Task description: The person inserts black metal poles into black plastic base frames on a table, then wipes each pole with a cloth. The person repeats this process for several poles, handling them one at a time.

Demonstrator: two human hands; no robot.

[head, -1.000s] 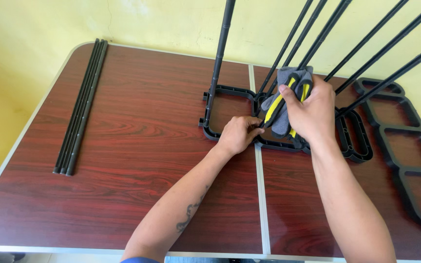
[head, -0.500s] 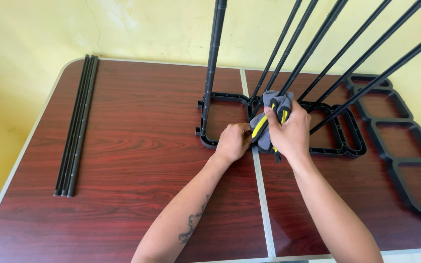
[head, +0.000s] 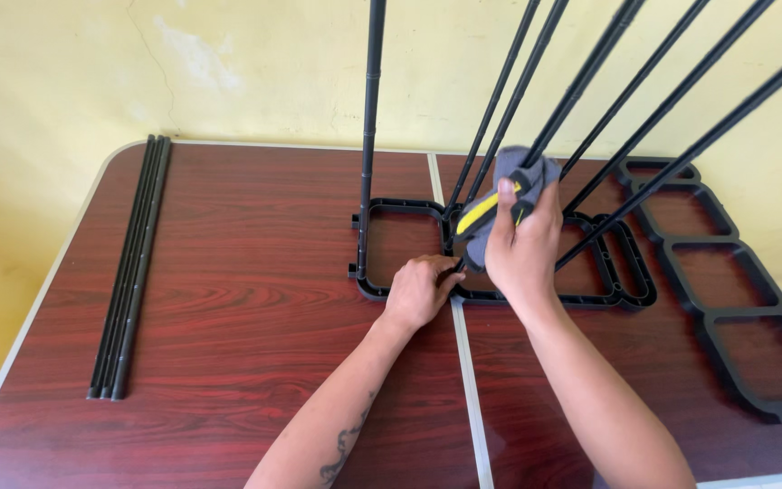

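Head view, item by item. Right hand (head: 522, 244): now raised off the black plastic base frame with rectangular cells (head: 391, 210), where half a second ago it sat lower against it; fingers clamped round a grey-and-yellow rubber-headed mallet (head: 498, 206), head up near the slanting black metal rods (head: 581, 81). Judged a lift between blows, so rod seating looks unfinished. Wrist cocked, forearm running in from lower right. Left hand (head: 420, 292): unmoved, resting on the frame's near edge, fingers curled together and pressing down by the rod foot; whether they pinch anything cannot be told. Upright black rod (head: 371, 136): standing in the frame's left corner. Bundle of spare black rods (head: 128, 263): lying at the far left of the reddish wood-grain folding table (head: 246, 317). Second black cell frame (head: 735, 290): flat at right.
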